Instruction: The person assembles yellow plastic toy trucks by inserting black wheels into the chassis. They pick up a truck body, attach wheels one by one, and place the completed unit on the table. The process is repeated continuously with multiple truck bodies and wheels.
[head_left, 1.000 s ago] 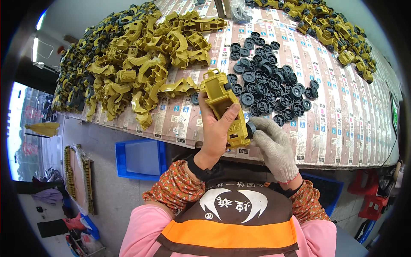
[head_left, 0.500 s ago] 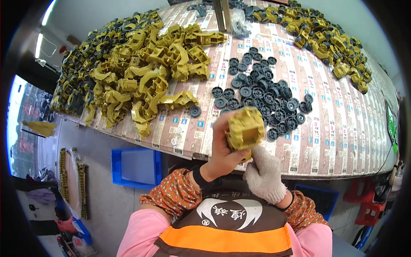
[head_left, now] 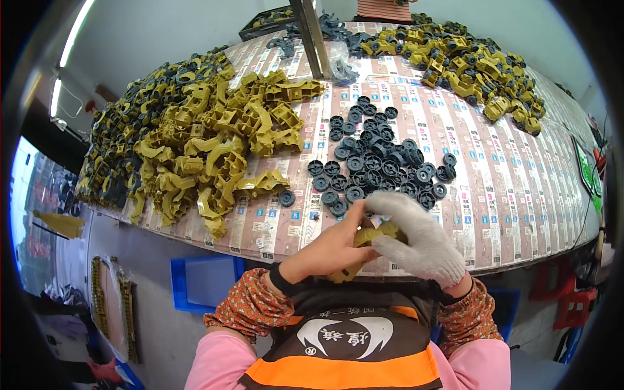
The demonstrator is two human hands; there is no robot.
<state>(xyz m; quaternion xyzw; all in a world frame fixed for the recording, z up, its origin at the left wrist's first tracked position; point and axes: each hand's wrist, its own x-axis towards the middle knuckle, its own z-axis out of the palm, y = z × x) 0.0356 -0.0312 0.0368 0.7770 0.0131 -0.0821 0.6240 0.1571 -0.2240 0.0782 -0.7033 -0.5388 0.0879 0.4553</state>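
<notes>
I see the olive toy body (head_left: 372,239) pinched between both hands at the near table edge (head_left: 273,250), long axis roughly left-right. Bare left hand (head_left: 328,250) grips it from the left, gloved right hand (head_left: 422,244) closes over its right end. Black wheels (head_left: 380,162) lie just beyond it, nearer the right hand.

I count two hands, one yellow part (head_left: 372,235) held, dozens of black wheels (head_left: 380,162), three yellow heaps, roughly.
</notes>
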